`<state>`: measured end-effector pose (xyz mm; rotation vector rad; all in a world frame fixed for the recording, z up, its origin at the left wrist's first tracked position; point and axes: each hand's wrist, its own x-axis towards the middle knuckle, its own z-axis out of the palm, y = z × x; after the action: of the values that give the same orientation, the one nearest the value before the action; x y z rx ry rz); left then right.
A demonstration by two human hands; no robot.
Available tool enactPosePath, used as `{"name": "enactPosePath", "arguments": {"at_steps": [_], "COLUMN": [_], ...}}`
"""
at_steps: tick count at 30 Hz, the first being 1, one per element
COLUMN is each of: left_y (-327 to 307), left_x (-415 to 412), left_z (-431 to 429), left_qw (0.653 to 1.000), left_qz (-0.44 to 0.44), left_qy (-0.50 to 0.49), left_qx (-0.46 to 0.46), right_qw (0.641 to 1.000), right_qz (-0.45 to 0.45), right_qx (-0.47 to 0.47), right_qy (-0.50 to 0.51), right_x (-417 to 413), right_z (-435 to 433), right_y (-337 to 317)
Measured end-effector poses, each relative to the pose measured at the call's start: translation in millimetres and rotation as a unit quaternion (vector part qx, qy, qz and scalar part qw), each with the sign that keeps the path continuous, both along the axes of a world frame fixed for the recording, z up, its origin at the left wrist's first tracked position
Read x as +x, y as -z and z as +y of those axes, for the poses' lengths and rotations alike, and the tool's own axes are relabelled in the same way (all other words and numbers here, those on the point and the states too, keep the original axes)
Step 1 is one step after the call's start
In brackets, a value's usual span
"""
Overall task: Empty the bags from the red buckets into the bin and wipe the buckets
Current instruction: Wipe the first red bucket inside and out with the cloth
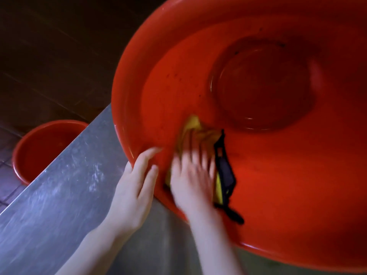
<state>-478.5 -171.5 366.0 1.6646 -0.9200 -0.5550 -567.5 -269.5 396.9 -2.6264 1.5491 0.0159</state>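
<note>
Head view: your straight-fingered left hand [137, 185] touches the red bucket [278, 175]; beside it, your flat right hand [190, 175] presses yellow cloth [191, 126].

Scuffed steel counter [59, 185] over dark plank floor [49, 56] (dim light, tiles [8, 175] lower left).

Left forearm [95, 245], left grip [135, 187], right forearm [216, 245] and blurred right grip [190, 179] are all bare.
</note>
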Motion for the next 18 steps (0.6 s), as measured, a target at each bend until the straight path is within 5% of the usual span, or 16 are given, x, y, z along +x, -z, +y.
{"name": "enactPosePath", "arguments": {"at_steps": [4,11,15,18], "left_y": [-2.4,-5.1,-14.8,-42.6], "left_x": [0.7,-1.1,-0.4,30.6], "left_z": [-0.9,4.1,15.4,18.9], "left_qw": [1.0,0.999,0.996,0.972], "left_qz": [-0.006,-0.025,-0.036,-0.233], "left_qy": [0.018,0.03,0.08,-0.001], "left_qx": [-0.006,0.001,0.008,-0.031], "right_qw": [0.998,0.997,0.998,0.999], "right_qz": [-0.039,0.009,0.041,0.008], "right_qx": [0.005,0.023,0.031,0.03], "right_qy": [-0.047,0.079,0.043,0.014], "right_x": [-10.7,9.2,8.6,0.9], "right_z": [43.2,-100.4,-131.9,-128.1], "right_y": [-4.0,3.3,9.3,12.1]}}
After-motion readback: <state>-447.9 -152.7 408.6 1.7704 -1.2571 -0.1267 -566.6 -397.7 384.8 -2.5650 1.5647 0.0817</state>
